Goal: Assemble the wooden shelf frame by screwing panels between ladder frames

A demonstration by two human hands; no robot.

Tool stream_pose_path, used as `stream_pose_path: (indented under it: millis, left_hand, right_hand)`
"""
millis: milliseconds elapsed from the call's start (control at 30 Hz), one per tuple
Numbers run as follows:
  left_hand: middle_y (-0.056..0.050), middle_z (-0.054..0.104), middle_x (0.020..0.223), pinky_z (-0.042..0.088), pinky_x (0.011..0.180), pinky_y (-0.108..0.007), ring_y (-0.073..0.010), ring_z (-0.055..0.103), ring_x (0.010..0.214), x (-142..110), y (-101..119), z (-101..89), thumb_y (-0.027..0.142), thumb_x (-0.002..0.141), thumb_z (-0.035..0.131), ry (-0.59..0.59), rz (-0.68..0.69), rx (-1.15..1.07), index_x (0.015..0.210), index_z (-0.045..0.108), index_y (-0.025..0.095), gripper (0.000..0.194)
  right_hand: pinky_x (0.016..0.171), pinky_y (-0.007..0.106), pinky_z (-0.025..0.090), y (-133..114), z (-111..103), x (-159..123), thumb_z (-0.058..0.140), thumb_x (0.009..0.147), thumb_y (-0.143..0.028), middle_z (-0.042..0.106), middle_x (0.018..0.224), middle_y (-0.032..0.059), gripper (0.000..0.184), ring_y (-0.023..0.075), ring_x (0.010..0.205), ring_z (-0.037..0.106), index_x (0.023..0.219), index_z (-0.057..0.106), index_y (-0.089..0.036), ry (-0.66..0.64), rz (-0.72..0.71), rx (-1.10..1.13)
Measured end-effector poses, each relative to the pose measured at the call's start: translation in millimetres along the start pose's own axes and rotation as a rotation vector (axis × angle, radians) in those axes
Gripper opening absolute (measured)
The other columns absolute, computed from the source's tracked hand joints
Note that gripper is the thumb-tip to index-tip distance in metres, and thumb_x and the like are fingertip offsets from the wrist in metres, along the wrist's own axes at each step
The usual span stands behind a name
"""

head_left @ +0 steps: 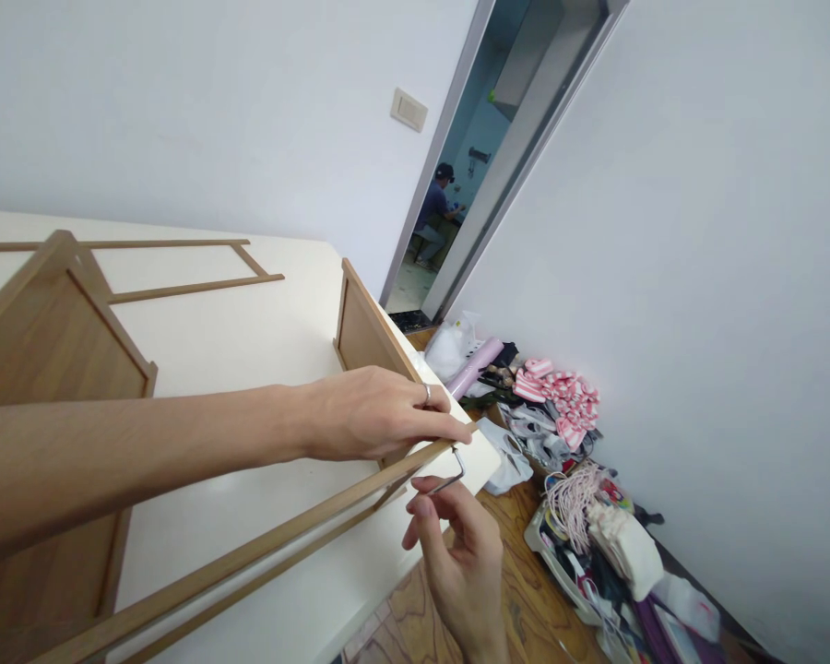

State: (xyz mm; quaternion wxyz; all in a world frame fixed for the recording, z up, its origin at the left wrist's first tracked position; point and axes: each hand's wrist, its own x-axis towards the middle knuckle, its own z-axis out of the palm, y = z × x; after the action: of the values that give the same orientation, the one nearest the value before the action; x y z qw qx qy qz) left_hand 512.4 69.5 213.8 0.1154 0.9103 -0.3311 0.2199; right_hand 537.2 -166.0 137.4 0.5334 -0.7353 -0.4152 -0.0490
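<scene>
My left hand (380,415), with a ring on one finger, reaches in from the left and grips the corner where a long wooden rail (283,539) meets an upright wooden side panel (373,323). Just below it, my right hand (460,563) pinches the end of a bent metal hex key (458,472) between thumb and fingers. The key's other end meets the rail's end near my left fingertips; the screw itself cannot be made out. Another wooden panel (76,341) stands at the left, partly hidden behind my left forearm.
A white table (249,346) carries the wooden parts, including a flat slim frame (180,295) at the back. Bags, clothes and a crate (557,576) of odds and ends lie on the wooden floor (526,609) to the right. Beyond the doorway sits a person (432,212).
</scene>
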Motion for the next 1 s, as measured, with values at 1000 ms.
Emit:
stream_pose_path:
  millis: [1000]
  left_hand:
    - [-0.007, 0.07, 0.128, 0.055, 0.078, -0.025, -0.0176, 0.075, 0.098, 6.0, 6.6, -9.7, 0.025, 0.108, 0.051, -0.109, -0.193, -0.124, 0.121, 0.065, 0.023, 0.019]
  right_hand:
    - [0.058, 0.023, 0.057, -31.0, -14.2, 32.4, 0.078, 0.092, -0.011, 0.061, 0.084, -0.001, 0.023, 0.0081, 0.06, 0.059, 0.109, 0.069, -0.022, 0.251, -0.502, -0.358]
